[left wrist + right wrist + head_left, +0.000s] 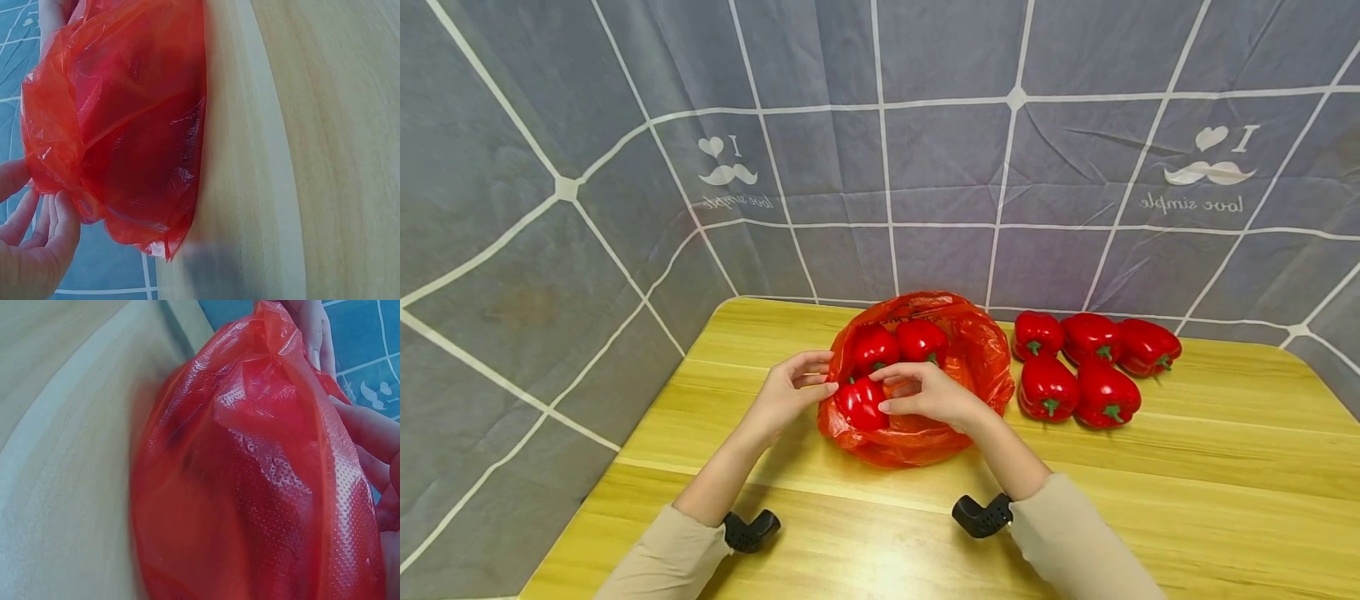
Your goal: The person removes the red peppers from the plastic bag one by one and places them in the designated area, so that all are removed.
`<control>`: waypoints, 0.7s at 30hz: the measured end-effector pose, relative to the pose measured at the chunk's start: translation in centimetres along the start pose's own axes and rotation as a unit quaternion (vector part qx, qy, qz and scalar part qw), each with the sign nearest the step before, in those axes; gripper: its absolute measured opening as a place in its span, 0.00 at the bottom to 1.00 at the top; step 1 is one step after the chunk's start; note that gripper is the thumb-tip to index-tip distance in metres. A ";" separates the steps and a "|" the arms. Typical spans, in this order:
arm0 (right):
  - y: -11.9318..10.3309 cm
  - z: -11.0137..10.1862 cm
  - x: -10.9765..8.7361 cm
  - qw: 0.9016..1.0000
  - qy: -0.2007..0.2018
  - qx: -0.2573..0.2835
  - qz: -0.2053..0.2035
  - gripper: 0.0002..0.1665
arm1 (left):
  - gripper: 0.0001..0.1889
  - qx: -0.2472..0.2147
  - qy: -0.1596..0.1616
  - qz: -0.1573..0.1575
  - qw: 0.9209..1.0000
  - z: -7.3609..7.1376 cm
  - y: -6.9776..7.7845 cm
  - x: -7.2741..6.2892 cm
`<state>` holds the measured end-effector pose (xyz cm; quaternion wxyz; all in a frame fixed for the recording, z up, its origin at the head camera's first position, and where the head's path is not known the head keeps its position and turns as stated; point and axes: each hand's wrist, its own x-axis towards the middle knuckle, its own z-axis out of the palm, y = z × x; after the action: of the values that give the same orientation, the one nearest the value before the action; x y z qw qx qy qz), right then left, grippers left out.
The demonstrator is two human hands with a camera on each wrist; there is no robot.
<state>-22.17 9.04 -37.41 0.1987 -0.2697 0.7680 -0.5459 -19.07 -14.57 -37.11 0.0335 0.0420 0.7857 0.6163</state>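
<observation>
A red plastic bag [917, 448] stands with its mouth spread wide on the wooden table. Inside it lie three glossy red bell peppers: one at the front left [859, 407], one behind it [874, 343] and one at the back right [922, 337]. My left hand [786, 396] holds the bag's left rim between thumb and fingers; the left wrist view [40, 244] shows the fingertips against the film. Over the bag's mouth, my right hand [928, 396] touches the right edge of the front pepper with its fingertips, fingers loosely bent and thumb apart from them.
Several more red bell peppers [1048, 387] with green stems stand close together on the table [1225, 467], right of the bag. A grey curtain [940, 167] with white lines hangs behind and at the left. Black devices [981, 517] sit at both wrists.
</observation>
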 end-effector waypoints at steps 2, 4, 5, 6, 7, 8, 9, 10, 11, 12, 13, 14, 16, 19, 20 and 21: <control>0.0 0.0 0.2 1.000 0.000 -0.002 -0.002 0.25 | 0.23 -0.001 -0.001 0.001 1.000 0.0 0.0 0.0; -0.1 0.0 0.4 1.000 -0.002 -0.001 -0.004 0.25 | 0.23 -0.002 -0.001 0.003 1.000 0.0 0.0 0.0; -0.2 0.0 0.5 1.000 -0.003 -0.001 -0.005 0.25 | 0.23 -0.002 -0.001 0.003 1.000 0.0 0.0 0.0; -0.2 0.1 0.6 1.000 -0.004 -0.001 -0.004 0.25 | 0.23 -0.002 -0.001 0.004 1.000 0.1 0.0 0.0; -0.3 0.1 0.7 1.000 -0.004 0.000 -0.002 0.25 | 0.23 -0.001 0.000 0.004 1.000 0.1 0.0 0.0; -0.3 0.1 0.7 1.000 -0.005 0.000 -0.002 0.25 | 0.23 0.000 0.000 0.003 1.000 0.0 -0.1 0.1; -0.4 0.1 0.8 1.000 -0.006 0.000 -0.001 0.25 | 0.23 0.001 0.000 0.003 1.000 0.1 -0.1 0.0; -0.4 0.2 0.9 1.000 -0.007 -0.001 -0.001 0.25 | 0.23 0.002 0.001 0.003 1.000 0.1 -0.1 0.0; -0.4 0.2 0.9 1.000 -0.008 0.000 0.001 0.25 | 0.23 0.002 0.002 0.003 1.000 0.1 -0.1 0.0; -0.5 0.3 1.0 1.000 -0.009 0.001 0.004 0.25 | 0.23 0.002 0.002 0.003 1.000 0.1 -0.1 0.0; -0.5 0.3 1.0 1.000 -0.009 0.001 0.006 0.25 | 0.23 0.002 0.002 0.004 1.000 0.1 -0.1 0.0; -0.5 0.4 1.1 1.000 -0.010 -0.002 0.007 0.25 | 0.23 0.001 0.001 0.004 1.000 0.1 -0.1 0.0; -0.6 0.5 1.2 1.000 -0.009 -0.005 0.013 0.25 | 0.23 -0.001 0.001 0.006 1.000 0.2 -0.1 0.0; -0.6 0.7 1.4 1.000 -0.006 -0.011 0.018 0.25 | 0.23 -0.004 0.001 0.008 1.000 0.2 -0.1 0.0; -0.6 0.8 1.4 1.000 -0.005 -0.013 0.018 0.25 | 0.23 -0.004 0.000 0.008 1.000 0.2 -0.1 0.0; -0.6 0.8 1.5 1.000 -0.004 -0.014 0.018 0.25 | 0.23 -0.004 0.001 0.009 1.000 0.2 -0.1 0.0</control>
<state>-22.73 7.37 -37.14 0.2078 -0.2607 0.7797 -0.5301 -19.04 -14.45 -37.26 0.0275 0.0486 0.7827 0.6199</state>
